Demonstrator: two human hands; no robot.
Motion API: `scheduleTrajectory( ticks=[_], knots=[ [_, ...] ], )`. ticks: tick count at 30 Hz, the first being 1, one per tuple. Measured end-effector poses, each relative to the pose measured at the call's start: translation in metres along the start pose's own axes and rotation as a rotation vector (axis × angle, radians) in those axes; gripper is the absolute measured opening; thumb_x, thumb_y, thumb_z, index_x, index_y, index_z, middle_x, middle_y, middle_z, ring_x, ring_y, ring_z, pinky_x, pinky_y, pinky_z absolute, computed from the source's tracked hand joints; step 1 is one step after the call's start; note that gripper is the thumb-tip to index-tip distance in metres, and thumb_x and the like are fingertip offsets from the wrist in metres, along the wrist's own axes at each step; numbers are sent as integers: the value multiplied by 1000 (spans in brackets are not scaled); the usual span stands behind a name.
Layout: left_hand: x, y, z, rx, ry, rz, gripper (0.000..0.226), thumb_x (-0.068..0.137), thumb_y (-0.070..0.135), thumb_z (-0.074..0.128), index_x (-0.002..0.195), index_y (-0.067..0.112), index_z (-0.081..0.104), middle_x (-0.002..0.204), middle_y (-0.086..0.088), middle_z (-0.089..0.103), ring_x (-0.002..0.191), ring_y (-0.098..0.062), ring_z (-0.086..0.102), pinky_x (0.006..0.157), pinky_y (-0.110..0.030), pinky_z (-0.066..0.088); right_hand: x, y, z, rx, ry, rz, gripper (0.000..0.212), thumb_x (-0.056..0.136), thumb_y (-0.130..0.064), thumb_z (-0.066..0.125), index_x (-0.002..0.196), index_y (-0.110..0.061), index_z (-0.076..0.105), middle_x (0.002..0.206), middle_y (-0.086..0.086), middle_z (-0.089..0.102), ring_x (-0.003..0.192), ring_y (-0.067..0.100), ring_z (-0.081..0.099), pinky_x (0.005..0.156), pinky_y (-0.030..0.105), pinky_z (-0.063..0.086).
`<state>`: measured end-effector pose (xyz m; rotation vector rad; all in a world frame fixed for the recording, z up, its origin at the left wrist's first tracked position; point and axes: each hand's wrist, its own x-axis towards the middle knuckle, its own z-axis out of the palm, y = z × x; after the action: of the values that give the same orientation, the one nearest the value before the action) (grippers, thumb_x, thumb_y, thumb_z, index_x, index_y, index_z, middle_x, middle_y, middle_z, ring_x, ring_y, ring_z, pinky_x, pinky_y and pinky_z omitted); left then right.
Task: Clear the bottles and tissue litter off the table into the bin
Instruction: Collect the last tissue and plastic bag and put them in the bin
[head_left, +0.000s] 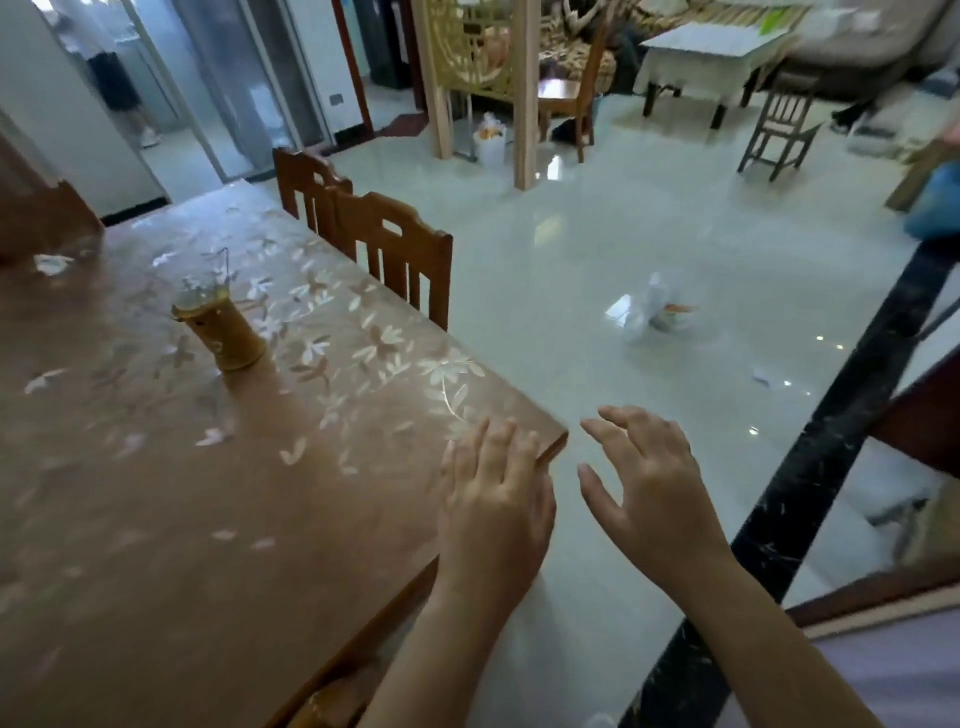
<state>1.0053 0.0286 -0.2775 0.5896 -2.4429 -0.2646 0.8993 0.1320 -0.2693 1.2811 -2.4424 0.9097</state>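
Both hands are open wide and hold nothing, the left hand (493, 499) over the table (156, 519) corner and the right hand (649, 483) beside it, while the crumpled tissue (52, 264) lies far across the table, probably soft and light, easy to pinch anywhere.

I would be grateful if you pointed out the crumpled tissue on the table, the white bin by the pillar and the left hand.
tissue (50, 264): head view, middle of the white crumple.
bin (492, 151): head view, its front wall.
left hand (493, 499): head view, back of the hand.
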Motion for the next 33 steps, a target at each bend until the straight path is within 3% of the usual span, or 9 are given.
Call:
scheduleTrajectory(
  ticks=[7, 17, 23, 33],
  knots=[
    [63, 65, 67, -23, -73, 86, 37, 84, 29, 43, 110, 11, 62, 117, -12, 63, 117, -32, 52, 96, -50, 39, 24, 95, -27, -59, 19, 119, 42, 82, -32, 44, 111, -7, 59, 110, 16, 61, 105, 32, 55, 89, 55, 44],
    [170, 95, 181, -122, -82, 201, 35, 84, 27, 44, 109, 9, 60, 115, -14, 63, 115, -34, 52, 91, -51, 43, 98, 207, -24, -146, 51, 202, 40, 82, -31, 44, 109, -7, 60, 108, 15, 62, 104, 28, 53, 89, 51, 45],
    [274, 84, 250, -153, -40, 169, 33, 84, 26, 46, 109, 9, 59, 115, -14, 63, 115, -33, 49, 92, -52, 44, 208, 273, -4, -189, -3, 186, 41, 82, -32, 43, 111, -9, 59, 110, 13, 61, 107, 31, 55, 96, 50, 37],
    [411, 32, 308, -82, 57, 6, 34, 84, 25, 45, 110, 8, 59, 115, -14, 63, 117, -32, 48, 94, -51, 42, 373, 325, 48, -112, -30, 11, 40, 82, -30, 45, 111, -7, 59, 113, 14, 60, 110, 31, 52, 92, 53, 43]
  ],
)
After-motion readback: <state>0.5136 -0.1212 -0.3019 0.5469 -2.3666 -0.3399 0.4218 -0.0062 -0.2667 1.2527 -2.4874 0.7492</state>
